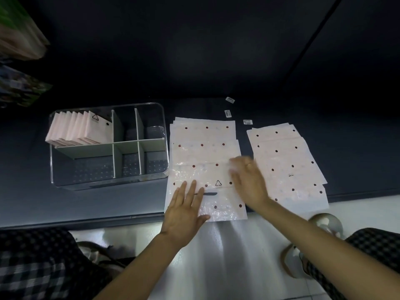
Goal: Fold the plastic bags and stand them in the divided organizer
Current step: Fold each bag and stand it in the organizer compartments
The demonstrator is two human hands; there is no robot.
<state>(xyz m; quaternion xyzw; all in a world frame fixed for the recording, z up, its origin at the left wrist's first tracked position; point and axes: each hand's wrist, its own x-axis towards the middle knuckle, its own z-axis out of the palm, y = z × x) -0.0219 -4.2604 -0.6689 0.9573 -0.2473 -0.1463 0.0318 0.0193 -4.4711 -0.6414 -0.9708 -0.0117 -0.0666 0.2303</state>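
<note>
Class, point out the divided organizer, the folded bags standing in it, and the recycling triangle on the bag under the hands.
divided organizer (pixel 151 141), head view, on its long middle divider.
folded bags (pixel 78 128), head view, mid-row faces.
recycling triangle (pixel 218 183), head view, symbol's centre.

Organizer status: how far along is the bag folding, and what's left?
Done: a row of folded bags stands in the back-left compartment of the organizer; the other compartments look empty. In hand: the left hand and right hand lie flat on the top bag of the middle stack, not yet folded. Left: that stack and the right stack of flat bags.
</note>
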